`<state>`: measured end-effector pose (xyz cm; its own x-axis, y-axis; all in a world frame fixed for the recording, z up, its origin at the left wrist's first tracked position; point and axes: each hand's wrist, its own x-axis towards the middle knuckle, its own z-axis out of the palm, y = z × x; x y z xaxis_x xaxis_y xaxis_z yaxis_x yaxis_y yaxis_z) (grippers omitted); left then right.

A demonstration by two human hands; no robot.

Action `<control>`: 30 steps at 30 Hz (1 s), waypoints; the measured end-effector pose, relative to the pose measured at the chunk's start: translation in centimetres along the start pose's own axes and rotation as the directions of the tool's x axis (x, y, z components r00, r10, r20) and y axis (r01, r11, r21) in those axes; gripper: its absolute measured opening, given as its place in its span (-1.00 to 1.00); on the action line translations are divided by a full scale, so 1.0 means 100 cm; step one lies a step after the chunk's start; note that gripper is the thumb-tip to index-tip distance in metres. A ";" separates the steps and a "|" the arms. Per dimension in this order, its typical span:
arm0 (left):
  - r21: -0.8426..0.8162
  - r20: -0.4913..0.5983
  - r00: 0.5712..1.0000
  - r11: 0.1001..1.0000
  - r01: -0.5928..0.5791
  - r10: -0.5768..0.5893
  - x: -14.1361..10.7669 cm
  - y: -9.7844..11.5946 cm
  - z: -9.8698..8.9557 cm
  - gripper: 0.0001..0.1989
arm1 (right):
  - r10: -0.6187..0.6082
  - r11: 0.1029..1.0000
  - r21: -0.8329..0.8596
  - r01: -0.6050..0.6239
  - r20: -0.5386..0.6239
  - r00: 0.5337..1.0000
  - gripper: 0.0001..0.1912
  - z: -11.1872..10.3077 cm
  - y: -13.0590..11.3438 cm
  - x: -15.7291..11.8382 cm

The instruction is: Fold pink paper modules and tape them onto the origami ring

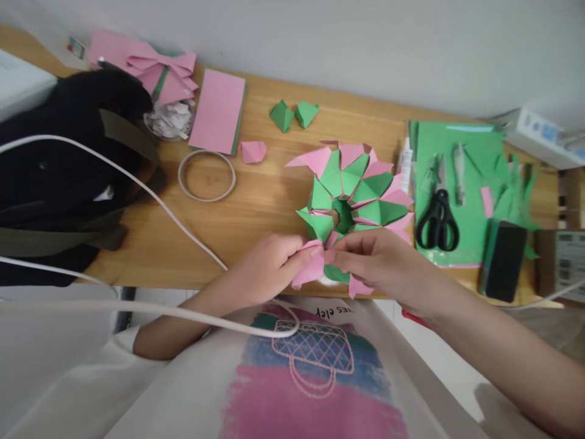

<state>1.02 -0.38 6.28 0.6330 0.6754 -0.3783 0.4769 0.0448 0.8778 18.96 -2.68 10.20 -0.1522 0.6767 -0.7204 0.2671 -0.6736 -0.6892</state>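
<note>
A ring of folded paper (365, 183), with green pieces inside and pink points outside, lies near the table's front edge. My left hand (275, 263) pinches a pink folded paper piece (309, 269) at the ring's near left side. My right hand (382, 261) is closed at the ring's near edge, thumb and forefinger together beside that pink piece. What its fingertips grip is mostly hidden, though they touch the folded paper. Two green folded pieces (281, 116) and one pink folded piece (253, 152) lie apart on the table behind.
Right of the ring are a glue tube (406, 166), black-handled scissors (438, 221) on green paper sheets (475, 137), and a dark phone (503, 261). To the left are a tape roll (183, 174), a pink paper stack (219, 110), a black bag (59, 158) and a white cable (158, 198).
</note>
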 end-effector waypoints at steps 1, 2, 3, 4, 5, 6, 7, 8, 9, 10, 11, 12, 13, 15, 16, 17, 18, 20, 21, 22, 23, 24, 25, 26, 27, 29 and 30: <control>0.014 -0.004 1.000 1.000 -0.008 0.008 0.000 0.001 0.000 -0.52 | 0.030 0.999 0.025 -0.030 -0.005 1.000 -0.74 0.001 0.000 0.001; 0.030 -0.014 1.000 0.999 -0.013 0.014 0.000 0.002 0.000 -0.52 | 0.061 0.997 0.045 -0.060 -0.015 0.998 -0.73 0.001 0.000 0.001; 0.045 -0.023 1.000 0.999 -0.018 0.019 0.000 0.003 0.000 -0.52 | 0.092 0.994 0.061 -0.090 -0.024 0.995 -0.72 0.002 0.000 0.001; 0.061 -0.032 0.999 0.998 -0.022 0.024 0.000 0.003 0.000 -0.53 | 0.120 0.990 0.073 -0.118 -0.031 0.992 -0.72 0.003 -0.001 0.002; 0.078 -0.040 0.999 0.997 -0.027 0.030 0.000 0.004 0.000 -0.53 | 0.144 0.987 0.084 -0.140 -0.035 0.989 -0.72 0.003 -0.001 0.002; 0.095 -0.048 0.998 0.995 -0.033 0.037 0.000 0.004 0.001 -0.53 | 0.160 0.983 0.094 -0.156 -0.034 0.987 -0.72 0.003 -0.001 0.002; 0.112 -0.053 0.998 0.993 -0.039 0.045 0.000 0.005 0.001 -0.54 | 0.171 0.981 0.101 -0.167 -0.029 0.985 -0.72 0.003 -0.001 0.002; 0.127 -0.057 0.997 0.991 -0.047 0.055 0.000 0.005 0.001 -0.54 | 0.181 0.978 0.108 -0.177 -0.023 0.983 -0.72 0.003 -0.001 0.002; 0.140 -0.058 0.996 0.989 -0.055 0.064 -0.001 0.006 0.001 -0.55 | 0.192 0.975 0.118 -0.189 -0.017 0.981 -0.71 0.002 -0.001 0.002; 0.150 -0.060 0.996 0.987 -0.063 0.073 -0.001 0.006 0.002 -0.56 | 0.204 0.971 0.132 -0.201 -0.010 0.979 -0.71 0.002 -0.001 0.002; 0.158 -0.061 0.995 0.985 -0.071 0.081 -0.001 0.007 0.002 -0.57 | 0.215 0.966 0.149 -0.213 0.000 0.977 -0.70 0.002 0.000 0.002; 0.164 -0.061 0.994 0.983 -0.078 0.089 -0.001 0.007 0.002 -0.57 | 0.225 0.960 0.167 -0.224 0.012 0.974 -0.69 0.002 0.000 0.002; 0.170 -0.062 0.993 0.982 -0.085 0.097 -0.001 0.007 0.003 -0.58 | 0.233 0.955 0.186 -0.232 0.019 0.972 -0.70 0.003 0.000 0.002; 0.182 -0.065 0.992 0.978 -0.099 0.112 -0.002 0.006 0.003 -0.59 | 0.252 0.941 0.222 -0.256 0.043 0.967 -0.70 0.004 0.000 0.002; 0.187 -0.064 0.991 0.977 -0.103 0.117 -0.002 0.005 0.004 -0.59 | 0.267 0.931 0.241 -0.273 0.058 0.962 -0.70 0.004 -0.001 0.002; 0.189 -0.060 0.991 0.976 -0.105 0.118 -0.002 0.004 0.004 -0.59 | 0.284 0.920 0.261 -0.293 0.073 0.956 -0.70 0.005 -0.001 0.001; 0.188 -0.054 0.992 0.977 -0.104 0.116 -0.002 0.002 0.004 -0.59 | 0.300 0.907 0.279 -0.314 0.092 0.949 -0.68 0.006 -0.001 0.001; 0.179 -0.042 0.993 0.979 -0.100 0.109 -0.003 0.000 0.005 -0.59 | 0.311 0.888 0.312 -0.338 0.134 0.941 -0.61 0.006 0.000 0.000; 0.173 -0.038 0.994 0.980 -0.098 0.106 -0.003 -0.001 0.005 -0.59 | 0.308 0.881 0.325 -0.344 0.157 0.938 -0.58 0.006 0.001 0.000; 0.168 -0.035 0.994 0.981 -0.099 0.106 -0.003 -0.002 0.005 -0.59 | 0.305 0.876 0.331 -0.351 0.183 0.934 -0.55 0.007 0.003 0.000; 0.160 -0.031 0.994 0.982 -0.101 0.107 -0.003 -0.002 0.005 -0.59 | 0.303 0.870 0.335 -0.361 0.214 0.929 -0.54 0.007 0.005 -0.001; 0.149 -0.027 0.994 0.983 -0.103 0.108 -0.003 -0.003 0.006 -0.59 | 0.302 0.864 0.339 -0.372 0.242 0.922 -0.54 0.008 0.007 -0.001; 0.137 -0.024 0.994 0.985 -0.101 0.105 -0.003 -0.003 0.006 -0.59 | 0.300 0.857 0.349 -0.381 0.263 0.917 -0.55 0.009 0.008 -0.001; 0.124 -0.023 0.995 0.988 -0.097 0.101 -0.003 -0.003 0.007 -0.59 | 0.298 0.847 0.365 -0.386 0.277 0.914 -0.57 0.010 0.010 -0.002; 0.110 -0.025 0.995 0.990 -0.093 0.096 -0.003 -0.003 0.007 -0.59 | 0.294 0.835 0.389 -0.388 0.280 0.914 -0.58 0.011 0.011 -0.003; 0.088 -0.032 0.996 0.992 -0.086 0.089 -0.003 -0.003 0.008 -0.59 | 0.288 0.805 0.450 -0.386 0.273 0.918 -0.59 0.014 0.013 -0.004; 0.079 -0.032 0.996 0.993 -0.082 0.085 -0.003 -0.004 0.007 -0.59 | 0.285 0.789 0.478 -0.386 0.272 0.919 -0.59 0.016 0.013 -0.004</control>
<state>1.10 -1.14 5.87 0.6510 0.7003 -0.2929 0.4702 -0.0691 0.8799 17.85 -4.36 9.46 -0.3229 0.3491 -0.8797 -0.1849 -0.9349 -0.3031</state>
